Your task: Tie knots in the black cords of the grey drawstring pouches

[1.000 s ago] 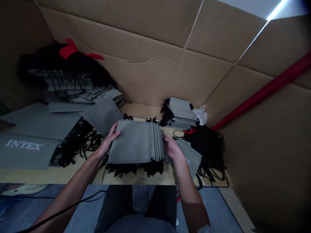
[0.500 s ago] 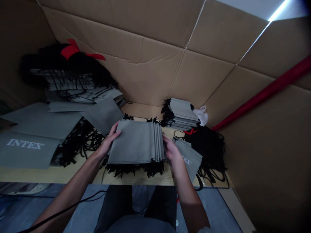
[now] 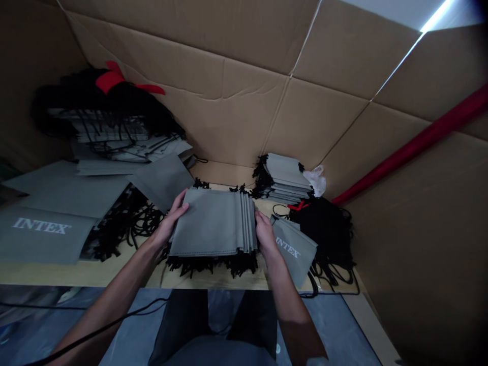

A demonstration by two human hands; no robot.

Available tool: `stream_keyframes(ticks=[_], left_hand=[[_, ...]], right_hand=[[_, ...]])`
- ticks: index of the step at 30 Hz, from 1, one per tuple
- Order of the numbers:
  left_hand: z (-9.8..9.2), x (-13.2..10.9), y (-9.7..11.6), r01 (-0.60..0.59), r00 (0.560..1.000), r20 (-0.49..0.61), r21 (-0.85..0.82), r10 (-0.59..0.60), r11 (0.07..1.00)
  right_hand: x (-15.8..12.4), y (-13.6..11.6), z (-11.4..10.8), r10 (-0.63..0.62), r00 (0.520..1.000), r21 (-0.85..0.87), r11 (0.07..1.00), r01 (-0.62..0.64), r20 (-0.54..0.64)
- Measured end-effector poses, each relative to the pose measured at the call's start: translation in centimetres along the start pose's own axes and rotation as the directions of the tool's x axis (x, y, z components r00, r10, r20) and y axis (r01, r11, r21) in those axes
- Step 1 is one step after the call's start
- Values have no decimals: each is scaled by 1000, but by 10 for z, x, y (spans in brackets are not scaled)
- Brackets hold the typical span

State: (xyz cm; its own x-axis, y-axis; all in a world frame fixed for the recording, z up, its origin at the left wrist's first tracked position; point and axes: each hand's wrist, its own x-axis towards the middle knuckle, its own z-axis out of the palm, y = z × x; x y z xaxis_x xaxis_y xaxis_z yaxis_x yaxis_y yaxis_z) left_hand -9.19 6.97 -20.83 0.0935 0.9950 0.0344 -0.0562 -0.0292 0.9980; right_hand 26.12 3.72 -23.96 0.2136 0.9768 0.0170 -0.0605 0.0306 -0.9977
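Observation:
A stack of grey fabric drawstring bags point(image 3: 209, 221) lies flat in front of me near the table's front edge, with black cord ends sticking out along its near and far sides. My left hand point(image 3: 170, 217) grips the stack's left side, the thumb on the top bag. On the opposite side, my right hand point(image 3: 266, 233) is pressed against the fanned right edges, its fingers partly hidden. Just right of that hand lies a loose grey bag printed INTEX point(image 3: 292, 250), beside a bundle of black cords point(image 3: 324, 229).
A neat pile of grey bags point(image 3: 287, 173) stands at the back, next to a crumpled clear plastic bag point(image 3: 315, 179). Larger grey pieces point(image 3: 46, 229) and a cord-covered heap point(image 3: 110, 117) fill the left. Cardboard walls point(image 3: 229, 101) enclose the table; a red pole point(image 3: 412, 147) slants at right.
My right hand has shifted slightly up and left along the stack's side, uncovering more of the INTEX print. The stack and my left hand stay nearly in place.

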Motion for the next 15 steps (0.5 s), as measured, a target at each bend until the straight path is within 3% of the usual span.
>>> stream_keyframes(ticks=[4, 15], left_hand=[[0, 3, 0, -7, 1000, -17, 28, 7, 1000], [0, -1, 3, -6, 1000, 25, 28, 5, 1000]], right_hand=[[8, 4, -4, -19, 998, -64, 998, 15, -53], [-4, 1, -2, -48, 998, 2, 999, 48, 31]])
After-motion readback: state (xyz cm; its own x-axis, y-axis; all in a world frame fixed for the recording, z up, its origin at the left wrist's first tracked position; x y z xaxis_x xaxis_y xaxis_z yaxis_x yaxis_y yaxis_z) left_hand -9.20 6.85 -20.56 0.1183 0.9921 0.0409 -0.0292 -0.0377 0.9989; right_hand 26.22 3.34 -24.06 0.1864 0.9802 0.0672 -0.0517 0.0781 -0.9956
